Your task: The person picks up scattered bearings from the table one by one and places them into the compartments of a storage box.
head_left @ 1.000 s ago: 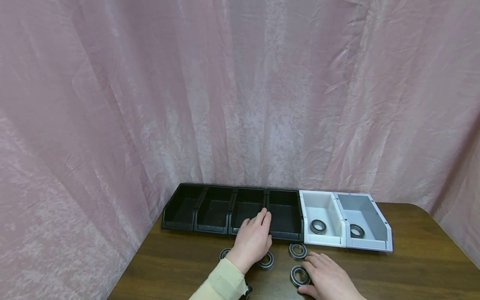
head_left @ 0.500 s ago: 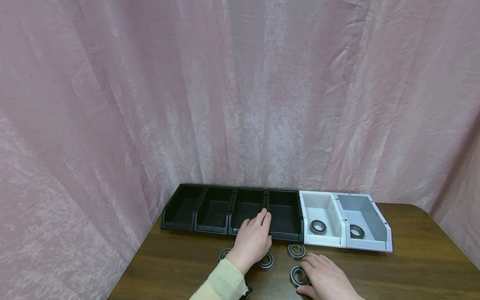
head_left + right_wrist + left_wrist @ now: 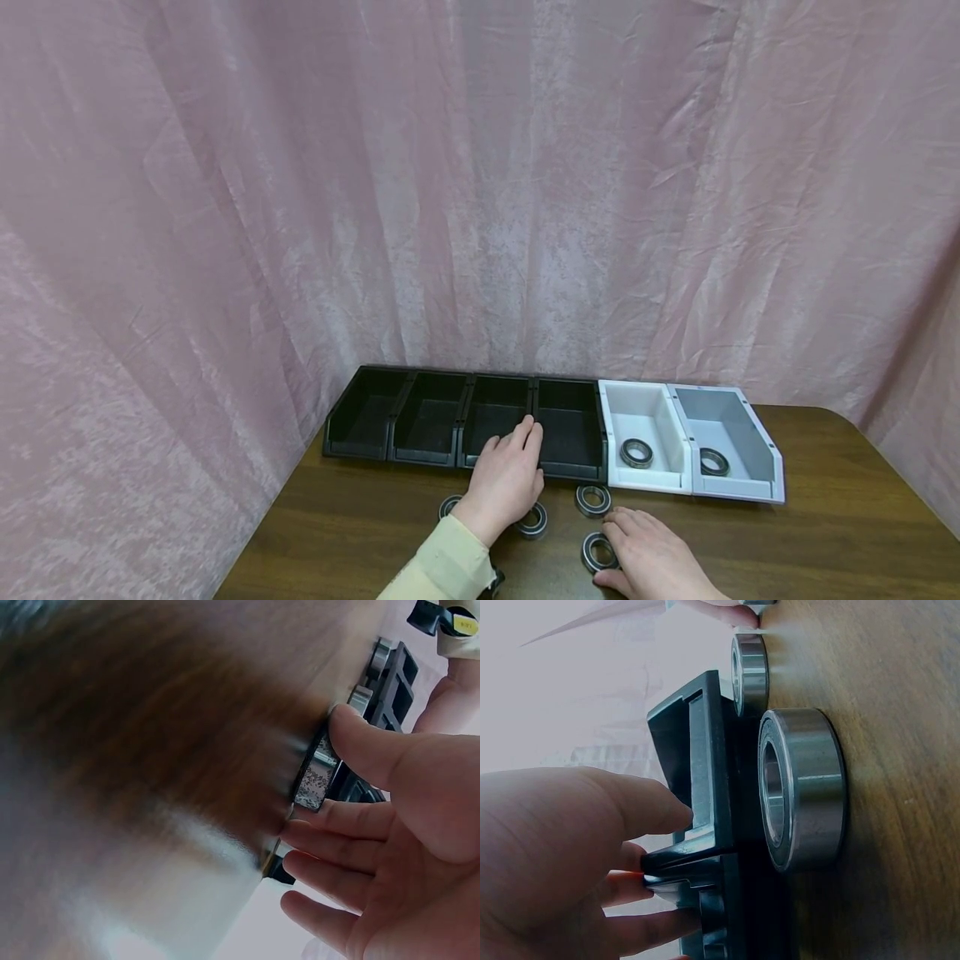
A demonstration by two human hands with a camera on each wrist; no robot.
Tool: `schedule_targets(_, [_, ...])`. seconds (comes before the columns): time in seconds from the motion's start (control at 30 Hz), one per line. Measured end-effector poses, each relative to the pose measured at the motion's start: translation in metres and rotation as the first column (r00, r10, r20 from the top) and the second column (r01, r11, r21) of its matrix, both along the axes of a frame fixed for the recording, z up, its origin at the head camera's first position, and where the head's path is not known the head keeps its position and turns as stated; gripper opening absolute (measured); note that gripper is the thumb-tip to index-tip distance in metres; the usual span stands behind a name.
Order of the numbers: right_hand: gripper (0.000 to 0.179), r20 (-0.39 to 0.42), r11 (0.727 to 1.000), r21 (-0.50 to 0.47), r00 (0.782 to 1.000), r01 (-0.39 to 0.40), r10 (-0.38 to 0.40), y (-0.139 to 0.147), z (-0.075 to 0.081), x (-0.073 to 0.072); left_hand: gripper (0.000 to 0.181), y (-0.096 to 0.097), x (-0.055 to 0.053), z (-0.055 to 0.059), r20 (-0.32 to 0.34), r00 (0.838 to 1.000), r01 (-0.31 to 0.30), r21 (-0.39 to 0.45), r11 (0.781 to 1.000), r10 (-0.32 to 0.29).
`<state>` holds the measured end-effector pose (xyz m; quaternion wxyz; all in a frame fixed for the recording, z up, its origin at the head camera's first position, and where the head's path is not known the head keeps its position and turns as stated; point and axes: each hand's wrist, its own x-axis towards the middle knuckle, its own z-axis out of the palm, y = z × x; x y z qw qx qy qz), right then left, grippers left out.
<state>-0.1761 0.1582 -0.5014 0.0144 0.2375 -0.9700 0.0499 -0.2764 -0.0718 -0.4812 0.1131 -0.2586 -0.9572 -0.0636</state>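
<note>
My left hand [image 3: 504, 479] rests at the front of the black bins, its fingers lying over the divider between two bins [image 3: 570, 425]; in the left wrist view the thumb is on one side and fingers on the other. Beside its wrist a ball bearing [image 3: 533, 523] lies on the table, and another bearing [image 3: 449, 507] is partly covered by the arm. My right hand [image 3: 652, 550] pinches a bearing [image 3: 597, 553] between thumb and index finger; the right wrist view shows the bearing's speckled outer ring [image 3: 313, 784]. Just behind it lies another bearing [image 3: 593, 502].
Several black bins [image 3: 423, 429] stand in a row at the back of the wooden table [image 3: 825, 500]. To their right are a white bin [image 3: 637, 400] and a grey bin [image 3: 723, 412], each with one bearing inside. A pink curtain [image 3: 480, 183] hangs behind.
The left hand stays in place. The right hand has shifted very slightly toward the person, still on the same bearing, and the bearing behind has slid a touch to the left.
</note>
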Motion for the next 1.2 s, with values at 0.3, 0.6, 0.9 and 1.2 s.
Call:
schedule_targets(0.3, [0.055,0.042,1.000,0.007,0.999,-0.011,0.010,0.001,0.005,0.002,0.070,-0.001,0.000,-0.001,-0.005,1.000,0.008,0.002,1.000,-0.008])
schedule_targets(0.6, [0.056,0.053,1.000,0.000,0.999,0.001,-0.001,0.003,0.010,0.007,0.070,-0.001,0.000,0.000,0.001,1.000,0.006,0.003,1.000,-0.006])
schedule_targets(0.9, [0.059,0.071,0.999,-0.036,0.997,0.026,-0.023,0.004,0.021,0.009,0.070,-0.001,0.001,0.000,0.002,1.000,0.001,0.005,1.000,-0.001])
schedule_targets(1.2, [0.066,0.050,0.996,-0.073,0.998,0.053,-0.050,0.004,0.031,0.010,0.068,-0.001,0.002,0.000,-0.041,0.999,0.017,-0.001,1.000,-0.017])
